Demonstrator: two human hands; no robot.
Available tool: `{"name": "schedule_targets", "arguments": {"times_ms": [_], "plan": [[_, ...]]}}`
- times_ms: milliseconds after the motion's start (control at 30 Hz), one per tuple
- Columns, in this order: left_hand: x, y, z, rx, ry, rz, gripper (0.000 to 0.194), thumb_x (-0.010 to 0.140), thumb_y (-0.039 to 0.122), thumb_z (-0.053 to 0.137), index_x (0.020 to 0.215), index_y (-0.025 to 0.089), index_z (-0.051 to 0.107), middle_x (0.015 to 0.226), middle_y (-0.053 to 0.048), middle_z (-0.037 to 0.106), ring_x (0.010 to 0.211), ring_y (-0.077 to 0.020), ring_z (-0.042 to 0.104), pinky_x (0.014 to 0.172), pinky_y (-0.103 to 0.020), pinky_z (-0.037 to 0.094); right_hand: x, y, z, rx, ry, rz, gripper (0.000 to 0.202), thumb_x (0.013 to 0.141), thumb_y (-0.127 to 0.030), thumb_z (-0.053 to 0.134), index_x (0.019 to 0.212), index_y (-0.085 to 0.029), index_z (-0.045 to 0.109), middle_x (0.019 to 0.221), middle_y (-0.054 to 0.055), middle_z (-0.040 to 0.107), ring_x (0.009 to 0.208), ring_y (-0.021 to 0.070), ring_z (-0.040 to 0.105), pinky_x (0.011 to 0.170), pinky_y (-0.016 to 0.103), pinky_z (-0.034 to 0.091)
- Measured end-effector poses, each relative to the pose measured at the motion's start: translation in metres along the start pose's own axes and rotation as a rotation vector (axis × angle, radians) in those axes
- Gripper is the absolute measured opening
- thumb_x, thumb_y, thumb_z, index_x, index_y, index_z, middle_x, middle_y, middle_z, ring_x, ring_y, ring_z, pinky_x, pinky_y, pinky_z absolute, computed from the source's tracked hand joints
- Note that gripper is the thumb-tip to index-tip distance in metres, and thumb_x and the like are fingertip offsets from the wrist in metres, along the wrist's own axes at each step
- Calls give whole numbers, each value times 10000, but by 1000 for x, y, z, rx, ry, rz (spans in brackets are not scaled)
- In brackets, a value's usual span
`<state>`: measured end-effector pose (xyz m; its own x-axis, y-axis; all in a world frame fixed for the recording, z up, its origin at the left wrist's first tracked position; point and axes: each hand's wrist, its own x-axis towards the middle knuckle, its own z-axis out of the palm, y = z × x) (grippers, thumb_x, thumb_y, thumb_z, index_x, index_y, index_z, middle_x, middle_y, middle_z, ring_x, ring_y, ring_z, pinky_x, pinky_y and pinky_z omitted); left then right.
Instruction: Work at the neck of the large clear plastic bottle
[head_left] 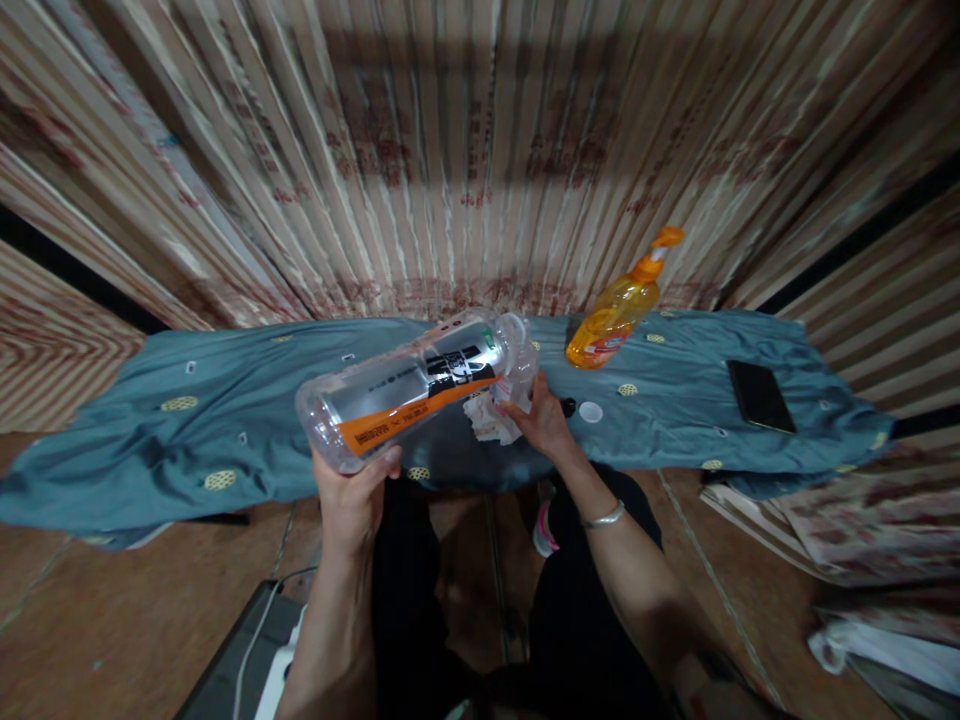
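Note:
A large clear plastic bottle (405,385) with a silver and orange label is tilted above the cloth, its neck up to the right. My left hand (356,495) grips its base from below. My right hand (541,420) is closed around a smaller clear plastic piece (523,372) by the bottle's neck; whether the two touch is hard to tell. Below the neck lies crumpled whitish paper (491,418), close to my right fingers. A white round cap (590,411) and a small black object (569,407) are just right of my right hand.
An orange pump bottle (613,315) leans at the back right of the teal cloth-covered table (262,430). A black phone (760,396) lies at the right. Pleated curtains (480,150) hang behind the table. A white power strip (281,665) is at the lower left.

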<state>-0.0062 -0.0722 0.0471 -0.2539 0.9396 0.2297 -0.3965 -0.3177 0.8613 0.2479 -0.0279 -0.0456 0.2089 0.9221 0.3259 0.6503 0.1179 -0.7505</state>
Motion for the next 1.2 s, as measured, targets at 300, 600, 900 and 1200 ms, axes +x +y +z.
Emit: {"name": "schedule_targets", "arguments": {"times_ms": [300, 600, 900, 1200], "plan": [[-2, 2, 2, -7, 28, -22, 561, 486, 184, 932, 944, 175, 608, 686, 24, 623, 484, -67, 521, 396, -151, 375, 0, -1, 0, -13, -7, 28, 524, 791, -362, 708, 1234, -181, 493, 999, 124, 716, 866, 309, 717, 775, 460, 591], [-2, 2, 4, -11, 69, -61, 590, 448, 174, 939, 944, 177, 619, 722, 20, 630, 500, -63, 531, 402, -155, 385, 1, -2, 1, -18, -17, 34, 529, 796, -366, 703, 1233, -172, 476, 975, 113, 715, 857, 320, 724, 764, 458, 592], [-3, 1, 1, -10, 74, -65, 649, 450, 186, 944, 1013, 192, 622, 765, 23, 631, 520, -61, 537, 411, -156, 385, 1, 2, 4, 18, -4, -6, 568, 796, -326, 689, 1285, -153, 458, 1045, 130, 719, 945, 319, 726, 840, 464, 589], [-2, 0, 2, -7, 63, -58, 672, 456, 189, 946, 1035, 198, 604, 776, 21, 627, 510, -59, 528, 418, -160, 389, 1, -1, 3, 31, 1, -2, 535, 808, -304, 682, 1283, -196, 461, 1116, 117, 715, 981, 302, 714, 890, 471, 570]]}}
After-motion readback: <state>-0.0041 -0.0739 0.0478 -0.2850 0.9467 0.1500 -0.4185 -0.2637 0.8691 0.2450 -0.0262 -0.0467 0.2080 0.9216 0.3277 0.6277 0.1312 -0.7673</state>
